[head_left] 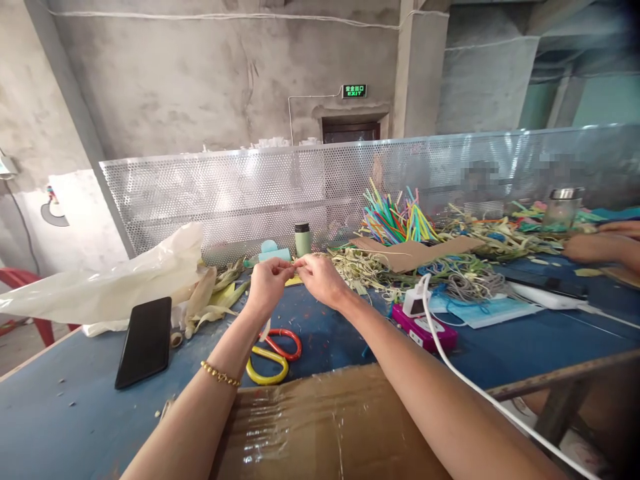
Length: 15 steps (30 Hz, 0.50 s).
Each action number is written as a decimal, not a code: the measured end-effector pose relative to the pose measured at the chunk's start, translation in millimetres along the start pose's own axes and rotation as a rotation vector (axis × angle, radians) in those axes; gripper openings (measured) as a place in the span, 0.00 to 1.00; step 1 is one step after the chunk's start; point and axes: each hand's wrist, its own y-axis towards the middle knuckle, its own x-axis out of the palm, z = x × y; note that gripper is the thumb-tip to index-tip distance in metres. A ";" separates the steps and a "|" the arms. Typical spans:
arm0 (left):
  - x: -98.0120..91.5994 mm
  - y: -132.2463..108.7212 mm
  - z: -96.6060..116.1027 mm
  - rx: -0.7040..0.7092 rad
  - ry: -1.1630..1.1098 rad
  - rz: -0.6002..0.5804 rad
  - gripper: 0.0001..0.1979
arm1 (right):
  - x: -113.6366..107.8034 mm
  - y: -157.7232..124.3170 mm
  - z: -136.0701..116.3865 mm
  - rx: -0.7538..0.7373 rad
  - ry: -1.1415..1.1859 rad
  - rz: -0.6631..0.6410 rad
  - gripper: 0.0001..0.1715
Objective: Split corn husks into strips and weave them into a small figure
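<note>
Out ahead of me over the blue table, my left hand [270, 283] and my right hand [320, 279] meet fingertip to fingertip. Both are closed in a pinch, and whatever lies between the fingers is too small to make out. A pale strip [266, 331] shows by my left wrist; I cannot tell whether it hangs from the hand. Scissors with one red and one yellow handle [267, 366] lie below my hands, their blades hidden. Just beyond the fingers stands a green bottle with a black cap [302, 240], with dried husk strips [360, 267] to its right.
A phone [144, 342] and clear plastic sheeting [115, 287] lie left. Right are colourful pipe cleaners [397, 217], a purple power strip [425, 328] with a white cable, and a blue mask [493, 311]. Cardboard [325, 427] is in front of me. Another person's hands [600, 248] are far right.
</note>
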 end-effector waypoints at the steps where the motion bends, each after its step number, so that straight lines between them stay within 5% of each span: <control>1: 0.7 -0.1 0.1 -0.010 -0.019 -0.029 0.08 | -0.8 1.2 2.2 0.014 0.026 -0.024 0.09; 6: 0.8 -1.2 1.0 -0.044 0.011 -0.120 0.11 | -2.0 3.0 9.5 0.077 0.227 -0.081 0.08; 15: -2.4 -3.7 12.7 0.035 0.550 -0.091 0.10 | -7.7 -0.1 5.7 0.017 0.281 -0.111 0.15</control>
